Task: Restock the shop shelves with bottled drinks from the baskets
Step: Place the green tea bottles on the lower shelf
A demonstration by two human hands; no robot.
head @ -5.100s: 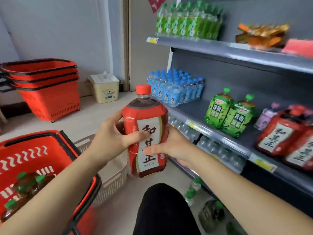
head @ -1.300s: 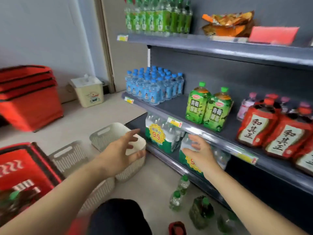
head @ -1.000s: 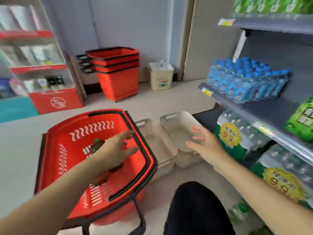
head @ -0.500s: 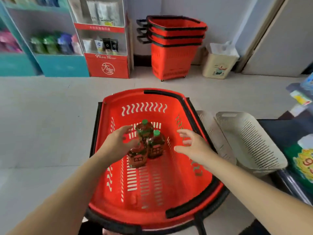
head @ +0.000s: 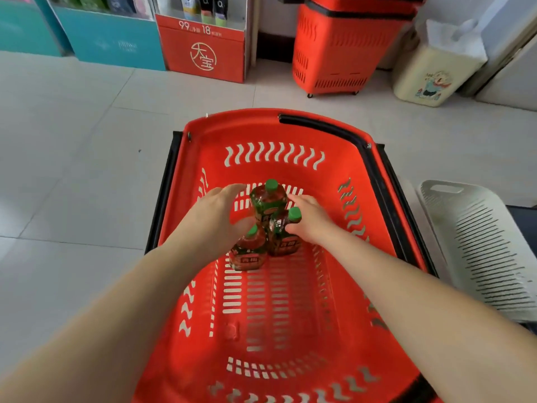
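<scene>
A big red basket [head: 290, 132] sits on the floor, closest of all. Its near edge is cut off at the bottom. Three small bottles stand close together in the middle of it. Each has a green cap, a green top part and a brown-red wrapper.

The near bottle [head: 248, 257] is in front. The right bottle [head: 283, 242] is just beside it, and the far bottle [head: 268, 202] stands behind them both.

The left hand [head: 218, 219] is beside the bottles, with fingers stretched out and holding nothing. The right hand [head: 312, 221] has its thumb on the right bottle. Its fingers go behind the bottles, so I cannot tell if it is gripping.

A white basket [head: 479, 242] lies to the right, partly cut off. Farther back are a stack of red baskets [head: 343, 53], a cream bin [head: 433, 74] and a red stand [head: 203, 50]. The little packs on the stand are blurry.
</scene>
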